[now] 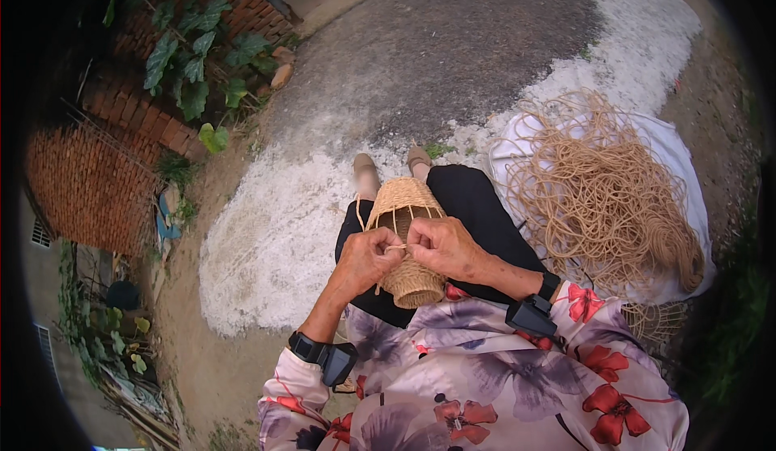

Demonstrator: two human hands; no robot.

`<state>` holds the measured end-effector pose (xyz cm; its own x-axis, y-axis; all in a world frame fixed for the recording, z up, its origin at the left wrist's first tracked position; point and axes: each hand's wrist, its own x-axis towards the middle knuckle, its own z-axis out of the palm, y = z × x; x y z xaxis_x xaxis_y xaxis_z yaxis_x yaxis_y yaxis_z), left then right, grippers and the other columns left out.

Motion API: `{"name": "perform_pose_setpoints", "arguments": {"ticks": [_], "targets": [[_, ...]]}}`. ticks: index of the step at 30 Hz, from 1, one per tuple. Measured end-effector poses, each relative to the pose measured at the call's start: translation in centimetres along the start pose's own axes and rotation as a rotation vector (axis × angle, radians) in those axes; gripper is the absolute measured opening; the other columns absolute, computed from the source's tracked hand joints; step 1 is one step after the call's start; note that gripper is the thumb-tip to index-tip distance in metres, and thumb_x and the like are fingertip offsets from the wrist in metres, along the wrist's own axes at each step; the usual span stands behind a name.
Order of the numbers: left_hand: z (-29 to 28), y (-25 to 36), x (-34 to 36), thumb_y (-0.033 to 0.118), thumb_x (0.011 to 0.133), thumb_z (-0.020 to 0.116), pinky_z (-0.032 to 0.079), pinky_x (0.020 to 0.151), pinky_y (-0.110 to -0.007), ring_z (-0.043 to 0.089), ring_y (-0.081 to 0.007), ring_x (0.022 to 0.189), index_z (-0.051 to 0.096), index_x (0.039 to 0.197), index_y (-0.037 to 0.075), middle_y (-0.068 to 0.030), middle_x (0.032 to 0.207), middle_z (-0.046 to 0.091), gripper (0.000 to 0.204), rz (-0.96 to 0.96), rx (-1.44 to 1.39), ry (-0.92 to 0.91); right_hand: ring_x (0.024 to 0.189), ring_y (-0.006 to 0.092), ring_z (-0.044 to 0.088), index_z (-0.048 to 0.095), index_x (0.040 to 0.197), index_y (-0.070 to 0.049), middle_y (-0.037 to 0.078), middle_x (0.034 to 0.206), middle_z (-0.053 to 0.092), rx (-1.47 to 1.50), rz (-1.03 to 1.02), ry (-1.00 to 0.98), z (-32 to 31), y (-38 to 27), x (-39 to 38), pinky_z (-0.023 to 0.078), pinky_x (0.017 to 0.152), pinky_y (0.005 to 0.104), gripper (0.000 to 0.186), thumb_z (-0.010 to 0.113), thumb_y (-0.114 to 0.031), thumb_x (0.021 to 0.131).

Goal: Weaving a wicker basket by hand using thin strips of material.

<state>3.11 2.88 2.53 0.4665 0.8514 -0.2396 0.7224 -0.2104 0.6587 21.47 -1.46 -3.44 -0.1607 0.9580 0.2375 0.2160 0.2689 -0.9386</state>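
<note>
A half-woven straw basket (pixel 404 208) lies on my lap, its closed base toward me and its open ribs pointing away. My left hand (pixel 368 259) and my right hand (pixel 440 245) meet over its middle, both pinching the same thin tan strand (pixel 396 247) against the weave. Black bands with small devices sit on both wrists. My floral sleeves fill the lower part of the view.
A big tangled heap of tan cord (pixel 602 196) lies on a white cloth (pixel 675 148) at my right. A small woven piece (pixel 655 322) sits below it. Brick wall (pixel 89 180) and leafy plants (pixel 194 63) stand at left. Pale gravel and dark pavement stretch ahead.
</note>
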Motion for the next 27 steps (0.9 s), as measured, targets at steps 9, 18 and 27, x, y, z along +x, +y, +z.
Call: {"name": "perform_pose_setpoints", "arguments": {"ticks": [9, 18, 27], "targets": [[-0.6, -0.5, 0.0, 0.014, 0.085, 0.069, 0.046, 0.058, -0.025, 0.055, -0.0065, 0.065, 0.067, 0.086, -0.001, -0.0009, 0.072, 0.063, 0.015, -0.044, -0.199, -0.099, 0.06, 0.0216, 0.062, 0.061, 0.087, -0.002, 0.011, 0.069, 0.062, -0.028, 0.047, -0.106, -0.6, -0.3, 0.4, 0.048, 0.057, 0.0345, 0.01, 0.062, -0.009, 0.079], [-0.2, -0.2, -0.1, 0.014, 0.085, 0.069, 0.043, 0.055, -0.021, 0.05, -0.0022, 0.062, 0.066, 0.082, 0.001, 0.0041, 0.069, 0.06, 0.013, 0.031, -0.058, -0.042, 0.062, 0.0241, 0.063, 0.065, 0.093, -0.005, 0.013, 0.07, 0.064, -0.139, -0.059, -0.237, -1.1, 1.8, 1.4, 0.047, 0.059, 0.0364, 0.019, 0.061, -0.016, 0.078], [0.8, 1.6, -0.4, 0.012, 0.075, 0.065, 0.048, 0.054, -0.029, 0.06, -0.013, 0.056, 0.067, 0.079, 0.001, -0.0087, 0.063, 0.063, 0.012, 0.065, 0.166, 0.165, 0.063, 0.0235, 0.064, 0.066, 0.084, -0.006, 0.009, 0.069, 0.066, -0.012, 0.12, -0.251, -1.3, 1.1, 1.3, 0.047, 0.059, 0.0363, 0.016, 0.063, -0.02, 0.076]]}}
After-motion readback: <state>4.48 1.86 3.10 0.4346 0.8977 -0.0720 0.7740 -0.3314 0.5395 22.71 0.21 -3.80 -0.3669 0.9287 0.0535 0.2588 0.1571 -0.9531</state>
